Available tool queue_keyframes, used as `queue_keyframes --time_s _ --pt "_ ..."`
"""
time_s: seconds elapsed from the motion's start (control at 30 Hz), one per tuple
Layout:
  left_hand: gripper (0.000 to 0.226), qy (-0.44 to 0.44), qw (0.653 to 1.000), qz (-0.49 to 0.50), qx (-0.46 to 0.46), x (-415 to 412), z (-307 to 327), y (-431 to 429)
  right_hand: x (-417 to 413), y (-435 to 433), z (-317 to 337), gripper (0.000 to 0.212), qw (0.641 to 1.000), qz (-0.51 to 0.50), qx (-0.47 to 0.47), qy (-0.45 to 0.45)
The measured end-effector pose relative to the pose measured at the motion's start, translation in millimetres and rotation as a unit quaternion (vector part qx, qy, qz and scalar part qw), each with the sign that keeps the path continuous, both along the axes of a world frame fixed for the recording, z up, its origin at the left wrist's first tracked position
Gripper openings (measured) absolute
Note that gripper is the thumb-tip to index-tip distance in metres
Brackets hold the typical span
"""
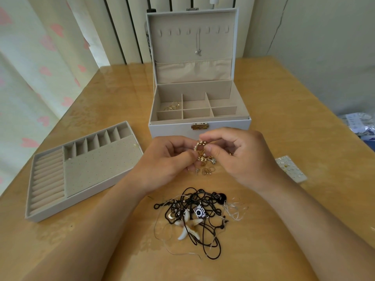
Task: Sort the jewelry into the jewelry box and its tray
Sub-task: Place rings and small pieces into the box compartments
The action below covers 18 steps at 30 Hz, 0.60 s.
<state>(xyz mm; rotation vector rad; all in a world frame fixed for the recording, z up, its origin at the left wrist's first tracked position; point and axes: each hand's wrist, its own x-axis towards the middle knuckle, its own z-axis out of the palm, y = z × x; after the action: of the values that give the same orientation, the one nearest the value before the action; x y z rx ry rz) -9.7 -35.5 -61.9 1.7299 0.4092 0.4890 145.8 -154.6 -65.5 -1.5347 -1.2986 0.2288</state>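
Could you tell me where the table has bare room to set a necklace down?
Bare wood lies right of the jewelry box, behind the earring card, and left of it, behind the tray. Crowded in front: left hand and right hand pinch gold jewelry over loose rings, a necklace tangle nearer.

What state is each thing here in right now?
jewelry box, lid open and upright
tray, out of the box, on the table
silver necklace, hanging inside the lid
gold rings, lying in a rear box compartment
gold jewelry cluster, pinched by both hands
left hand, pinching the cluster
right hand, pinching the cluster
black cord necklaces, tangled on the table
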Motion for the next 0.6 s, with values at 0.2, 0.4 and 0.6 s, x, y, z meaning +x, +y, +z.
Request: queue_keyframes --time_s 0.2,0.4,0.6 --pt "0.039 -0.056 0.998 0.009 -0.014 1.1 -1.3 0.2 -0.4 0.3 3.1 0.026 0.998 -0.033 -0.007 0.060" --pt "0.041 -0.080 0.996 0.013 0.050 1.4 -6.5 -0.9 -7.1 -0.1 8.7 0.039 0.993 -0.020 -0.010 0.118" --pt "0.035 -0.070 0.994 0.022 0.080 2.7 -5.8 -4.6 -10.1 -0.5 7.5 0.029 0.995 -0.029 -0.008 0.099"
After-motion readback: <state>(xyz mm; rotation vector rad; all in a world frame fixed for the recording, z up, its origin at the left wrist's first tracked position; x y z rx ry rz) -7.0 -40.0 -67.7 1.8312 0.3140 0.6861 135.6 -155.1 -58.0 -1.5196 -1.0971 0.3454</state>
